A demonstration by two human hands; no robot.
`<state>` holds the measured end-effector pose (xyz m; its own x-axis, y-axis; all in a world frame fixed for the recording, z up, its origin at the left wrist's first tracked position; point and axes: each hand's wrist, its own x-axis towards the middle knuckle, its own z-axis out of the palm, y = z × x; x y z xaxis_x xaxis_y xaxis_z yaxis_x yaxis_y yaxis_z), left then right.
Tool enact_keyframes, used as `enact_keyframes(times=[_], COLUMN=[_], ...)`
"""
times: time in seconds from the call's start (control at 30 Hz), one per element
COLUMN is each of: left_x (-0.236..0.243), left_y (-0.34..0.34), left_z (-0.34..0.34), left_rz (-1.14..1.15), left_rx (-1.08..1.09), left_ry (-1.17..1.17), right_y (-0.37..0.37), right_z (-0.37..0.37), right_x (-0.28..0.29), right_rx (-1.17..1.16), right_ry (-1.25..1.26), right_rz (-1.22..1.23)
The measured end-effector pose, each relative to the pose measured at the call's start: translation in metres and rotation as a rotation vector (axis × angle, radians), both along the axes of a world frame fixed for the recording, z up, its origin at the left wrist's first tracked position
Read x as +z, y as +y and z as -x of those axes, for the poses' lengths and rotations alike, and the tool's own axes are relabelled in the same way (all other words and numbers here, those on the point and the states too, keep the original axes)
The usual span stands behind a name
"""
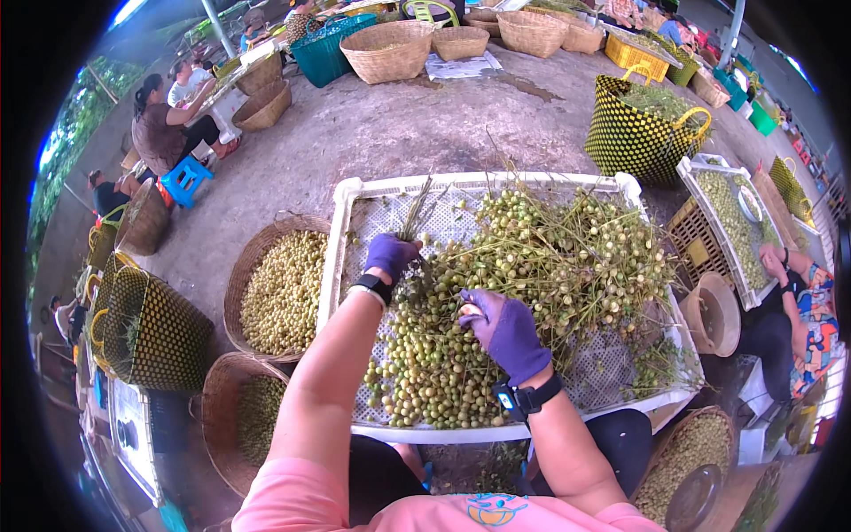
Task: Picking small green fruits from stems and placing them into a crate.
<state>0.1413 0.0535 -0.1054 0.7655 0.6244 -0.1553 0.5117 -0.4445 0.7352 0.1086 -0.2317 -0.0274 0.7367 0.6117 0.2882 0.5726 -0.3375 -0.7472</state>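
Observation:
A white mesh tray (pixel 372 211) lies across in front of me, heaped with small round green-yellow fruits (pixel 434 372). Many still hang on thin branching stems (pixel 594 257) on its right half, while loose ones gather at the near middle. My left hand (pixel 390 257), in a purple glove, is closed round a bundle of thin stems (pixel 414 211) that stick up past the fist above the tray's left part. Gloved likewise, my right hand (pixel 507 332) is over the middle of the heap, its bare fingertips pressed together; what they hold is hidden.
To the left stand a wicker basket (pixel 232 301) of loose fruits and another basket (pixel 213 417). Black-and-yellow woven bags (pixel 164 332) stand farther left and at the far right. A beige bucket (pixel 716 315) adjoins the tray's right side. Other people sit working on both sides.

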Motion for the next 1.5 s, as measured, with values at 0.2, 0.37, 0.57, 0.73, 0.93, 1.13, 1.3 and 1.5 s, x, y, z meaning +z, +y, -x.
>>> enact_keyframes(times=[0.2, 0.37, 0.57, 0.73, 0.93, 1.13, 1.3, 1.5], left_x=[0.098, 0.140, 0.218, 0.237, 0.216, 0.166, 0.131, 0.129], left_y=[-0.065, -0.077, -0.091, -0.097, -0.125, -0.130, -0.127, -0.130], left_z=[0.034, 0.047, 0.045, 0.057, 0.084, 0.128, 0.149, 0.147], left_rz=[-0.301, -0.433, -0.326, -0.077, 0.017, 0.410, 0.790, 0.711], left_rx=[-0.077, -0.075, -0.079, -0.167, -0.207, -0.101, 0.024, -0.036], left_ry=[-0.160, -0.359, -0.491, -0.590, -0.471, -0.564, -0.484, -0.491], right_y=[-0.004, -0.005, -0.007, 0.000, 0.015, 0.015, 0.016, 0.022], right_z=[-0.006, -0.001, -0.007, 0.002, 0.009, 0.018, 0.014, 0.035], right_x=[0.000, 0.014, 0.007, 0.026, 0.031, 0.006, -0.008, -0.001], right_rx=[-0.053, -0.053, -0.120, -0.221, -0.181, 0.009, -0.010, 0.077], right_ry=[0.014, 0.014, -0.011, -0.099, -0.370, 0.191, 0.198, -0.286], right_rz=[-0.072, -0.088, -0.149, -0.214, -0.391, -0.418, -0.440, -0.001])
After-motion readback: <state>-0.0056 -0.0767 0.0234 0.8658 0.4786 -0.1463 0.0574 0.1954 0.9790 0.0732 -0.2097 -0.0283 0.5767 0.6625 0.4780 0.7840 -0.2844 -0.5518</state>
